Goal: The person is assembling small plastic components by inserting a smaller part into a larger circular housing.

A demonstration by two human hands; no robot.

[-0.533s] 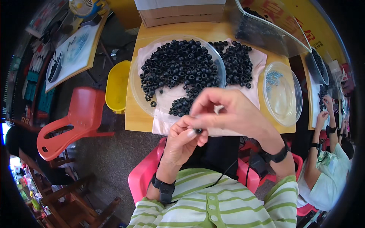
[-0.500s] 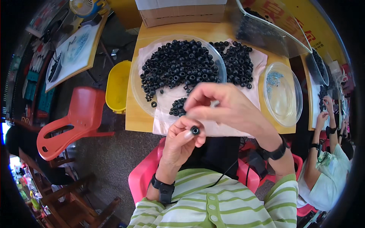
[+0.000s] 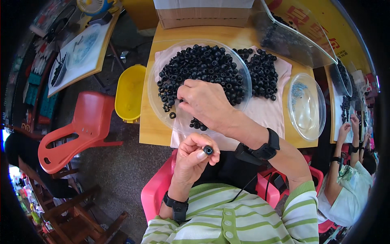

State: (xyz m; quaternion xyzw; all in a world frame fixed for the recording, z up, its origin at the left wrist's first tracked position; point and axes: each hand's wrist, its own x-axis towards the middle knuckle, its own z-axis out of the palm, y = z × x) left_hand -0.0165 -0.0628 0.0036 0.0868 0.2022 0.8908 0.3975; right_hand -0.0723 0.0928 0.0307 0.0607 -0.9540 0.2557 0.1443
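Observation:
My left hand [image 3: 187, 158] pinches a small black cap-like part [image 3: 208, 150] between thumb and fingers in front of the table edge; its round hole faces up. Over the left side of a shallow clear round tray [image 3: 250, 86], my right hand [image 3: 205, 96] bends down with its fingers drawn together. What its fingertips hold, if anything, is too hidden to name. A heap of similar black parts [image 3: 203, 61] fills most of the tray. A smaller cluster [image 3: 198, 124] sits near its front rim, partly below my right wrist.
More black parts [image 3: 264, 75] lie on a pink cloth [image 3: 264, 112] beside the tray. A clear oval dish [image 3: 304, 118] holds tiny bluish pieces. Behind stand a cardboard box [image 3: 203, 16] and a clear bin [image 3: 300, 46]. A yellow tub [image 3: 129, 97] is left; a co-worker [image 3: 345, 191] sits right.
My right hand has moved from just above my left hand, leftward and away from me, onto the black heap. The left hand keeps its hold on the black part.

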